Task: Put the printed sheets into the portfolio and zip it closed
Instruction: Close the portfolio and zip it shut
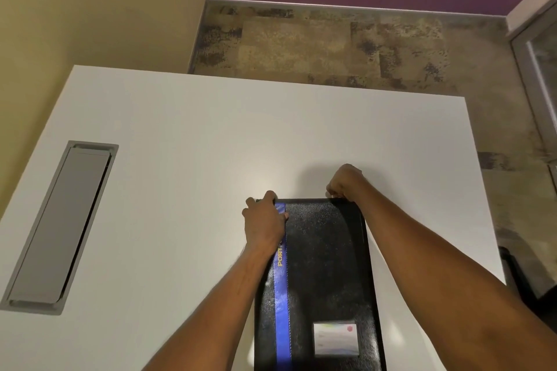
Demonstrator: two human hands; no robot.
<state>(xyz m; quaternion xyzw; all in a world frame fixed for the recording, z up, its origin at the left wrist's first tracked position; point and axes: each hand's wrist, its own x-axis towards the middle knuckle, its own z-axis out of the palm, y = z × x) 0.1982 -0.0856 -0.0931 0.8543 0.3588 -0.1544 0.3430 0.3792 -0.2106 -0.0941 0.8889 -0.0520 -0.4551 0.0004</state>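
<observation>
A black portfolio (325, 265) with a blue stripe and gold lettering lies flat on the white table (187, 159), its cover down. A white label card (336, 339) sits near its close end. My left hand (265, 220) rests on the far left corner, fingers wrapped over the edge. At the far right corner my right hand (345, 184) is closed, pinching something small at the far edge; the zip pull itself is hidden under the fingers. No printed sheets show.
A grey cable hatch (60, 226) is set into the table on the left. Beyond the table's far edge lies mottled carpet (331, 48). A dark chair part (524, 280) shows past the table's right edge.
</observation>
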